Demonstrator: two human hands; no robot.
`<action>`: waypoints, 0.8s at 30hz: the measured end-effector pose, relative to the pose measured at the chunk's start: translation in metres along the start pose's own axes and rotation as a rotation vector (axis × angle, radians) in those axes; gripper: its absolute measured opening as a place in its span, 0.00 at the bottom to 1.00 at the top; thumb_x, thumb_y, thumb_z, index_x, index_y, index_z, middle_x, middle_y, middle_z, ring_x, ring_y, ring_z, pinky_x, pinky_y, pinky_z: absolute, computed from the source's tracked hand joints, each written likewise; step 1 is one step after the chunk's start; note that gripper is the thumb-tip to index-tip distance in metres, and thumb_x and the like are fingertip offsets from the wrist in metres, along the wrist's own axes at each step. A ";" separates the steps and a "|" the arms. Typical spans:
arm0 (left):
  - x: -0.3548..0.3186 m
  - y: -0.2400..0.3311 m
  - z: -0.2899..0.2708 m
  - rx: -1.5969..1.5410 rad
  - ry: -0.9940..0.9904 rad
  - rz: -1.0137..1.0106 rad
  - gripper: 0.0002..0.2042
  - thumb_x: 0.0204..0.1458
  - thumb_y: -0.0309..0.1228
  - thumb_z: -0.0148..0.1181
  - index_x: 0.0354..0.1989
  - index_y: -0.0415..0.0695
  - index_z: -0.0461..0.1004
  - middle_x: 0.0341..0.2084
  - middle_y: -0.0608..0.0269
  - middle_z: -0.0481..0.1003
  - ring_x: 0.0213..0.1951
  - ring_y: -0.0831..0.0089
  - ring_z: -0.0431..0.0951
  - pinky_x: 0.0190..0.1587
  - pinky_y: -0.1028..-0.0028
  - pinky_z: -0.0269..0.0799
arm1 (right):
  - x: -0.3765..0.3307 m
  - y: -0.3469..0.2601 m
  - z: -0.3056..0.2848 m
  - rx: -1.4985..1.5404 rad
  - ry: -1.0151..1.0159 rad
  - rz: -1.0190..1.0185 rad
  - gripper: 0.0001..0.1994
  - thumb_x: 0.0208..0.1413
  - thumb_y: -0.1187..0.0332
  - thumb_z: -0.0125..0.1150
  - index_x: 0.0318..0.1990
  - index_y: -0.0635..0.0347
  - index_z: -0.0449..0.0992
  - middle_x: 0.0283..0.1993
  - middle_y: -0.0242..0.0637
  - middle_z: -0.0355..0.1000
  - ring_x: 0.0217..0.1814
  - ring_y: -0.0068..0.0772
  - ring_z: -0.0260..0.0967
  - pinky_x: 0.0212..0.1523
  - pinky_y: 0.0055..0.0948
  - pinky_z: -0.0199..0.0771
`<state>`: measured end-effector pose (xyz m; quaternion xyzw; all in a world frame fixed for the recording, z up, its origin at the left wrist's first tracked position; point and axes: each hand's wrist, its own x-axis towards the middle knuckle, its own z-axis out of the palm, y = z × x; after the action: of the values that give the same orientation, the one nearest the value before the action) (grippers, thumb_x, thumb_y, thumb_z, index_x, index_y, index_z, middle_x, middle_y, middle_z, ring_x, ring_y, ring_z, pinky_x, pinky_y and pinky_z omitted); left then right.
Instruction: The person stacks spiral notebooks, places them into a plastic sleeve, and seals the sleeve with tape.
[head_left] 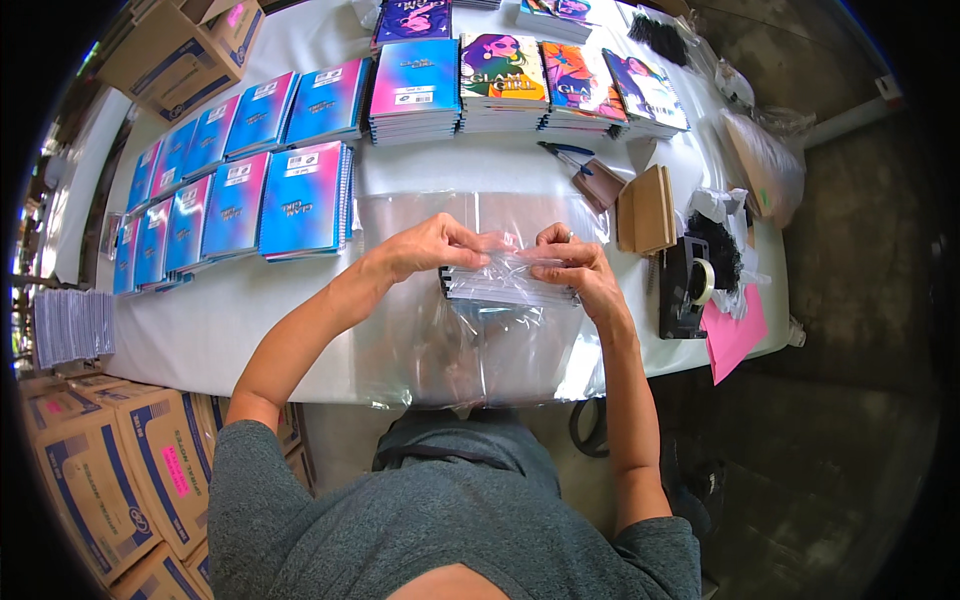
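In front of me a transparent plastic bag (420,345) lies spread on the white-covered table, reaching its near edge. A small stack of notebooks (512,291) with white page edges sits under its plastic, partly hidden by folds and glare. My left hand (435,248) pinches the gathered film above the stack's left side. On the right side, my right hand (582,272) also grips the film, its fingers bent and close to the left ones. Rows of blue-and-pink spiral notebooks (303,205) stand to the left of the bag.
Stacks of illustrated notebooks (503,75) line the table's far side. To the right are a pen (565,148), brown cardboard pieces (647,210), a black tape dispenser (684,300) and a pink sheet (735,330). Cardboard boxes (95,490) are piled at lower left; another open box (185,60) stands far left.
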<state>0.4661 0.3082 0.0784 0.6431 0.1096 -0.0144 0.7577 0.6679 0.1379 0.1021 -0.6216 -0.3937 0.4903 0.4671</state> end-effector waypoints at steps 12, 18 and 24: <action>-0.028 0.038 0.043 1.450 -0.013 0.108 0.42 0.41 0.41 0.69 0.68 0.60 0.55 0.69 0.74 0.51 0.72 0.54 0.35 0.68 0.40 0.35 | -0.009 0.000 0.015 -0.318 0.113 -0.317 0.14 0.39 0.80 0.62 0.34 0.51 0.84 0.40 0.32 0.67 0.45 0.33 0.62 0.49 0.27 0.59; -0.039 0.009 0.052 1.633 0.218 0.325 0.40 0.39 0.39 0.70 0.65 0.66 0.60 0.66 0.76 0.58 0.71 0.53 0.42 0.69 0.45 0.34 | -0.082 -0.005 0.085 -0.428 0.696 -0.281 0.02 0.52 0.75 0.64 0.32 0.63 0.77 0.27 0.39 0.71 0.27 0.32 0.67 0.31 0.29 0.65; -0.038 0.002 0.058 1.583 0.308 0.436 0.31 0.40 0.38 0.69 0.59 0.69 0.69 0.63 0.74 0.63 0.70 0.52 0.48 0.69 0.47 0.36 | -0.066 0.029 0.127 0.377 0.478 0.009 0.11 0.61 0.67 0.58 0.34 0.68 0.75 0.27 0.34 0.73 0.27 0.21 0.67 0.30 0.21 0.66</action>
<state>0.4378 0.2473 0.0958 0.9871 0.0423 0.1479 0.0445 0.5308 0.0929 0.0795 -0.6234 -0.1718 0.3966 0.6516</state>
